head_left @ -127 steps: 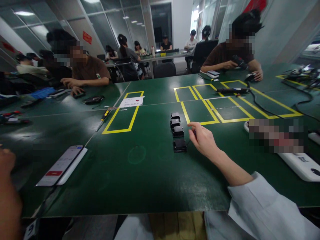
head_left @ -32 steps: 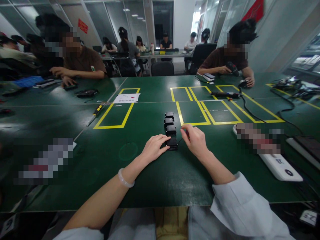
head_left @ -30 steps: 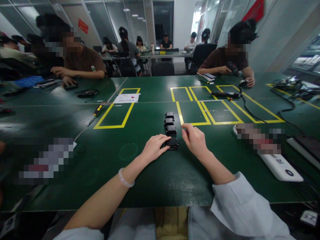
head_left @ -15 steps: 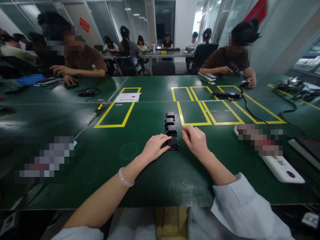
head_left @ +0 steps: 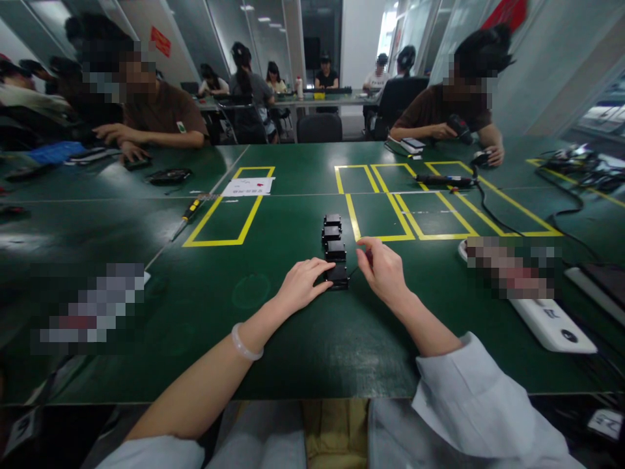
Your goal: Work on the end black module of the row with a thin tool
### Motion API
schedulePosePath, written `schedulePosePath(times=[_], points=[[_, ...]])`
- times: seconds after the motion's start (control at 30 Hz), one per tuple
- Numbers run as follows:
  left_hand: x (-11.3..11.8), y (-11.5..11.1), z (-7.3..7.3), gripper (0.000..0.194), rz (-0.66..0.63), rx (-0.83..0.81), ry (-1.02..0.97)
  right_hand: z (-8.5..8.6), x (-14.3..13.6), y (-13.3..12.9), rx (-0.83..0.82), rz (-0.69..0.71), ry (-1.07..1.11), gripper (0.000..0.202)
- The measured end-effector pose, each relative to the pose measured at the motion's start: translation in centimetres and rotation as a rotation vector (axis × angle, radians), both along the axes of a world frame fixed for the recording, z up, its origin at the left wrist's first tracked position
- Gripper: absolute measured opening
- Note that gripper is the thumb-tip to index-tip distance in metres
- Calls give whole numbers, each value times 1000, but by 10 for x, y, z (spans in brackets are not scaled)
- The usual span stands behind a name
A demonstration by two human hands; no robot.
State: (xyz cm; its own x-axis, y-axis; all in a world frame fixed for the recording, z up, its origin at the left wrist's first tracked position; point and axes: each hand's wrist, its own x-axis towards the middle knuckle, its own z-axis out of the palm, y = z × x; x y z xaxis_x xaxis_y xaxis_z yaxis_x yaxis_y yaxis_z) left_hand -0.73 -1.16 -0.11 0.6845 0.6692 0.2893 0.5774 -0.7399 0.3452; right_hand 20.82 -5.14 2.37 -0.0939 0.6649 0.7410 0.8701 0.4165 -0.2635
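Four-cornered black blocks, several of them, stand in a row running away from me on the green table [head_left: 303,345]. On the nearest black block [head_left: 336,278] my left hand [head_left: 305,283] is closed, thumb at its near left edge and fingers at its upper left. My right hand [head_left: 383,268] is just right of that block, fingers pinched together. Between them is a thin dark piece [head_left: 352,274] that reaches toward the block's right side; whether it is a tool or a cable I cannot tell. Another black block [head_left: 334,250] sits just behind the held one.
Yellow tape outlines [head_left: 213,245] mark the tabletop. A yellow-and-black screwdriver [head_left: 192,208] lies to the left, a corded black tool [head_left: 445,180] at the back right. A white power strip [head_left: 556,326] is on the right. Two co-workers sit across the table.
The view has shifted slightly. Both hands stay almost where they were, and the left still holds the nearest block; the right hand's fingers have moved very little.
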Motion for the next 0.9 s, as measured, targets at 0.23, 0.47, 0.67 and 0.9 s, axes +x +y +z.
schedulePosePath(times=[0.23, 0.47, 0.67, 0.9], points=[[0, 0, 1, 38, -5, 3, 6, -2, 0, 1, -14, -2, 7, 15], [0, 0, 0, 37, -5, 2, 10, 2, 0, -1, 8, 13, -19, 14], [0, 1, -2, 37, 2, 7, 11, 1, -1, 0, 11, -3, -16, 15], [-1, 0, 0, 38, -5, 16, 13, 3, 0, 0, -2, 5, -32, 14]])
